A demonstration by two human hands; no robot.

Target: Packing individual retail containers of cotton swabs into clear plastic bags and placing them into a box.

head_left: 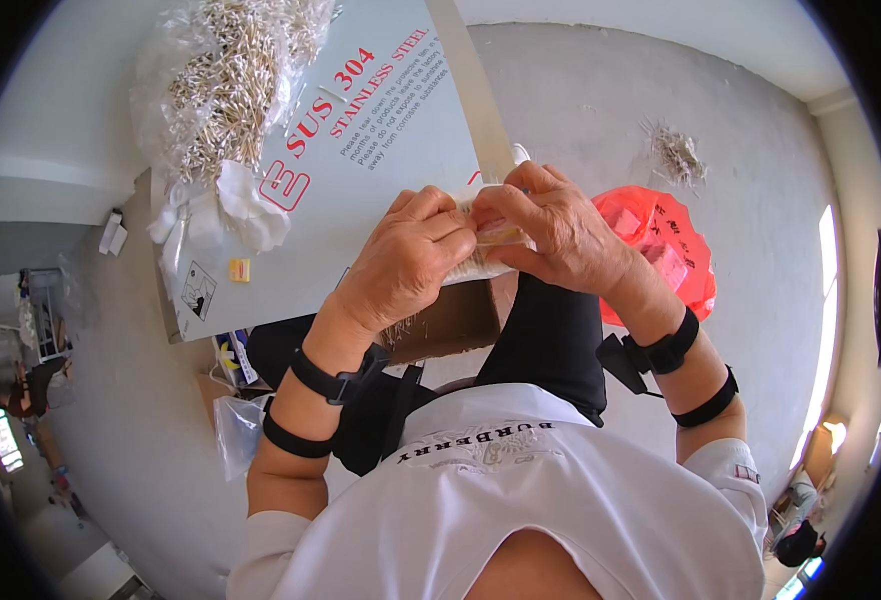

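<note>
Nearest, a white shirt point(520, 490) and black trousers point(550, 340), seen from above. Black straps on both wrists. Left hand point(405, 260) and right hand point(550, 230) closed together on a small clear packet point(488, 255) of thin pale sticks, fingers pinching its top edge; packet held above the near edge of the board point(390, 130). Under the hands, a brown cardboard box point(450, 320) by the knee. To the left of the leg, on the floor, a small clear bag point(235, 430).

Further, a large pale grey board with red print, lying flat as the work surface. Near its left edge, a small yellow piece point(239, 269) and a knotted white plastic bag point(230, 205). At its far left corner, a big clear bag point(225, 80) full of the same thin sticks.

To the right, on the grey concrete floor point(760, 200), a red plastic bag point(660, 245), and beyond it a loose heap of sticks point(675, 150). Far off, pale walls; bright window light at the right rim.
</note>
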